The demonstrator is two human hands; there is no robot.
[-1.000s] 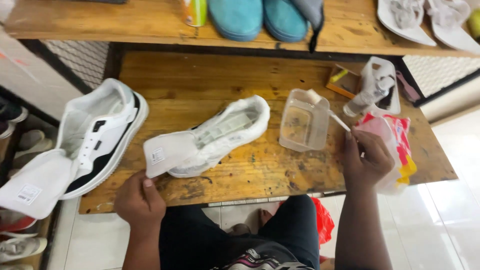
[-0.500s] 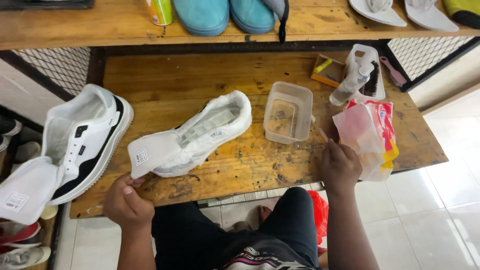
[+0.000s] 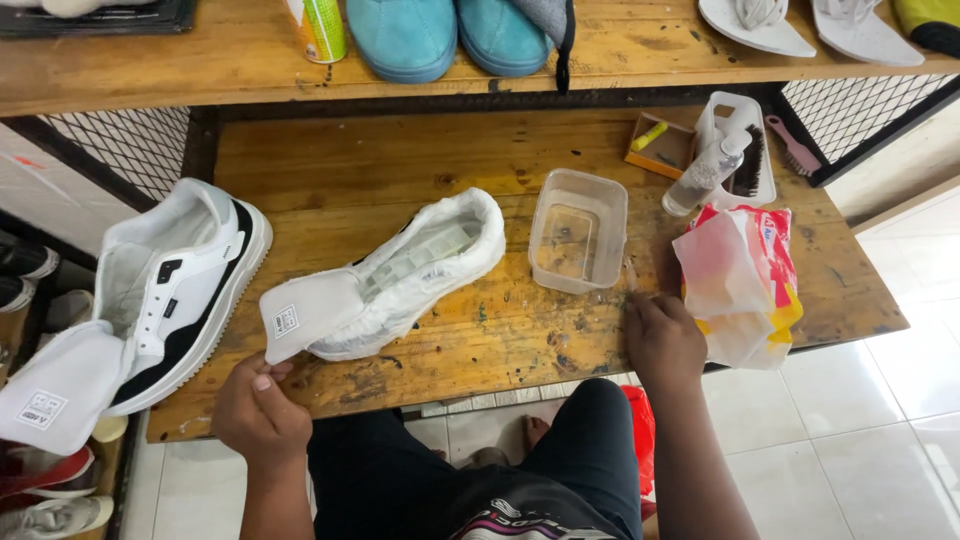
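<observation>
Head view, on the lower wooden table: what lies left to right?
Black-and-white sneaker → left hand → white sneaker with its tongue pulled out → clear plastic container → right hand → red-and-yellow plastic bag.

Bright even light, soft shadows, sharp

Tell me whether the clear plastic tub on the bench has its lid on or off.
Off. The clear plastic tub stands upright and open-topped beside the white shoe; its bottom shows straight through the opening.

Red-yellow-white plastic package [image 3: 745,285] at table right; small white square labels [image 3: 286,321] on both shoe tongues
</observation>
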